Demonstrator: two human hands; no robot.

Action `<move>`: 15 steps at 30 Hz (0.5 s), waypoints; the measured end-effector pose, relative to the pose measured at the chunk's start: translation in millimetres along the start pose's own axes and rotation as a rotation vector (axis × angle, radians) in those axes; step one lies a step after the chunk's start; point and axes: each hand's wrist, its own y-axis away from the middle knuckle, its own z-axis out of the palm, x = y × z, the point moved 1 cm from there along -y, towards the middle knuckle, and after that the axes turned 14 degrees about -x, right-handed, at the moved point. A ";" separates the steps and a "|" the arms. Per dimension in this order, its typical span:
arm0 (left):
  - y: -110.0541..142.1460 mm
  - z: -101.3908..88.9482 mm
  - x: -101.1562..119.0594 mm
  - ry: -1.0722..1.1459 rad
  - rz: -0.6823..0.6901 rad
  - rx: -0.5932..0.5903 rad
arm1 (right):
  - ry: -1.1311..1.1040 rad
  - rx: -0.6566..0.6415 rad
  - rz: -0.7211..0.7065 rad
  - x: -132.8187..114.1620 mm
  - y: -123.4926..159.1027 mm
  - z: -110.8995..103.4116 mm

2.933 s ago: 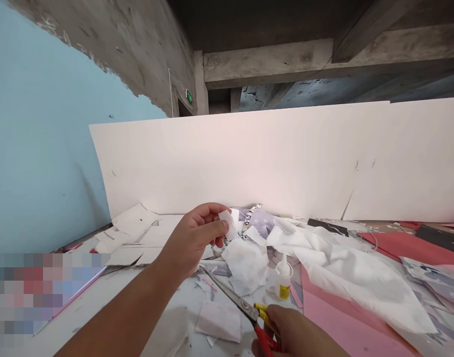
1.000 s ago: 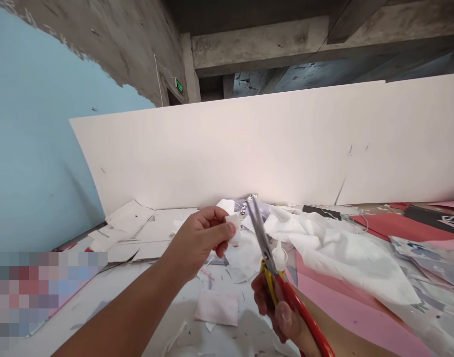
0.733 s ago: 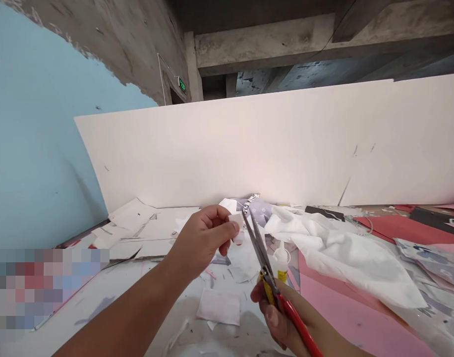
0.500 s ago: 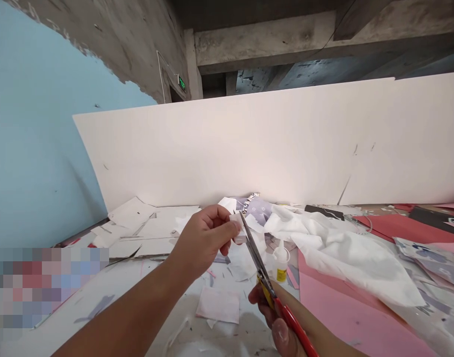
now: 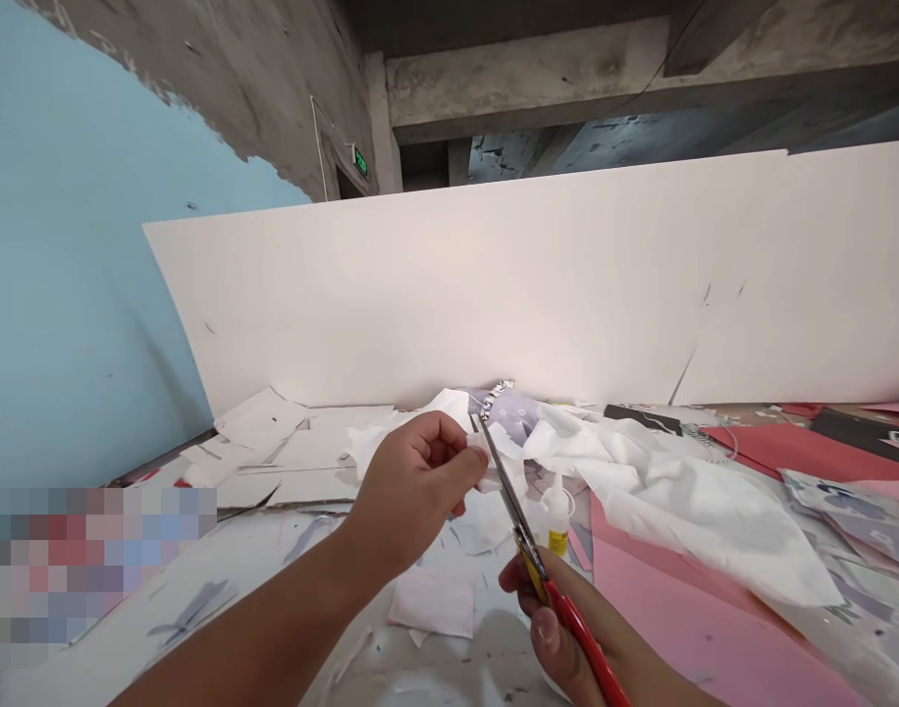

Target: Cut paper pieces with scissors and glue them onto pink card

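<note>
My left hand [image 5: 414, 483] is closed in a pinch on a small white scrap [image 5: 486, 469], held up above the table. My right hand [image 5: 567, 628] grips scissors [image 5: 527, 540] with red and yellow handles. The blades point up and away, and they meet the scrap right beside my left fingertips. The scrap is mostly hidden behind my fingers and the blades.
A small glue bottle [image 5: 556, 513] with a yellow label stands just behind the scissors. White fabric [image 5: 662, 501] lies crumpled to the right over pink sheets [image 5: 685, 628]. A square white piece [image 5: 433, 605] and paper offcuts litter the table. A tall white board [image 5: 538, 295] stands at the back.
My right hand lifted the scissors from low over the table and brought the blades up to the scrap. The blades, slightly apart earlier, have come together at the scrap. My left hand stayed nearly still.
</note>
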 end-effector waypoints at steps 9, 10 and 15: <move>2.5 3.9 4.3 -0.020 -0.032 -0.012 | 0.042 0.016 0.078 -11.7 2.2 2.1; 2.5 4.1 3.6 -0.020 -0.029 -0.017 | 0.051 0.023 0.084 -12.2 1.9 2.2; -0.9 3.6 -5.5 0.009 0.025 -0.041 | 0.058 0.022 0.082 -15.0 1.2 1.7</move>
